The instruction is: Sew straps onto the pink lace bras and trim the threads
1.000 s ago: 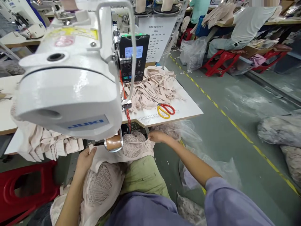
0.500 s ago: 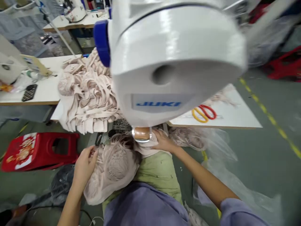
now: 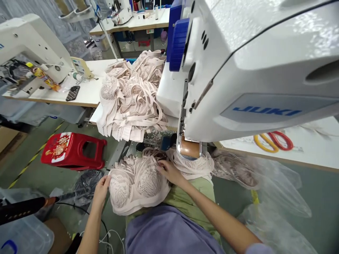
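Observation:
A pale pink lace bra lies across my lap with both cups facing up. My left hand pinches its left edge between thumb and fingers. At the inner top of the right cup, my right hand has its fingers curled on the fabric and strap. More pale lace fabric hangs below the sewing machine, to the right of my right hand. The machine's lower end stands just above that fabric, and its needle area is hidden from me.
A heap of pale bras covers the table left of the machine. Red and yellow scissors lie on the right table. A red stool stands at left, and a phone rests on the left table. Clear plastic hangs at right.
My right hand has moved left from the fabric under the machine onto the bra. The bra now lies flatter, its cups spread toward me. My view has shifted left.

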{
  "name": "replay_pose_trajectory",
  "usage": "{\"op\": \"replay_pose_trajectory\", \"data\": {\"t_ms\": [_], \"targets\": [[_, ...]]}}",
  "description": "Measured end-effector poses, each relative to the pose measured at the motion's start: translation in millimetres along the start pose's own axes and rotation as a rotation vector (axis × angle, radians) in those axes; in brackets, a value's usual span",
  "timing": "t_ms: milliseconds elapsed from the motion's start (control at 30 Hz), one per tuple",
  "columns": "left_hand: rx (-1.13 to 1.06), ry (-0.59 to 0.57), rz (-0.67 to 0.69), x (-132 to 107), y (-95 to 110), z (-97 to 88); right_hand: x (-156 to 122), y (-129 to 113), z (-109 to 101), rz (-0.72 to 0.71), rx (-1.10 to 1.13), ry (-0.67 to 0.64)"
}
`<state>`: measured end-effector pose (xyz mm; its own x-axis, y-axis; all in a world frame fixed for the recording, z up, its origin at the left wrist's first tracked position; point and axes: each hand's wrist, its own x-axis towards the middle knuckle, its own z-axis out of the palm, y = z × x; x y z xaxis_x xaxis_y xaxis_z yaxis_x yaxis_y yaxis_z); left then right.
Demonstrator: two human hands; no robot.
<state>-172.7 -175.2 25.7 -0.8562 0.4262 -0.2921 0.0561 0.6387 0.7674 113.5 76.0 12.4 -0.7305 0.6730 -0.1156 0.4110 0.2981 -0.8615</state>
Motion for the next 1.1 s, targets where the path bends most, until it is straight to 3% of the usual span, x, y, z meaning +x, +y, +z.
{"op": "replay_pose_trajectory", "data": {"t_ms": [133,367,633,900,1100], "targets": [[0.076,-0.055,0.11,15.3,15.2,-7.5,29.2,-10.9,26.5,0.043,0.068,0.083],[0.227,0.125,0.243,6.6,23.2,-23.3,13.5,-4.0,20.2,0.063,0.254,0.143],[0.26,-0.062,0.173,25.2,15.6,-11.1,4.7,-14.8,13.4,0.169,0.467,0.051],[0.108,0.087,0.283,-10.0,36.3,-34.8,-20.4,-21.1,-4.6,0.231,0.606,0.057],[-0.078,0.119,0.231,-22.2,46.1,-46.1,-29.9,-34.2,-9.6,0.278,0.631,0.045]]}}
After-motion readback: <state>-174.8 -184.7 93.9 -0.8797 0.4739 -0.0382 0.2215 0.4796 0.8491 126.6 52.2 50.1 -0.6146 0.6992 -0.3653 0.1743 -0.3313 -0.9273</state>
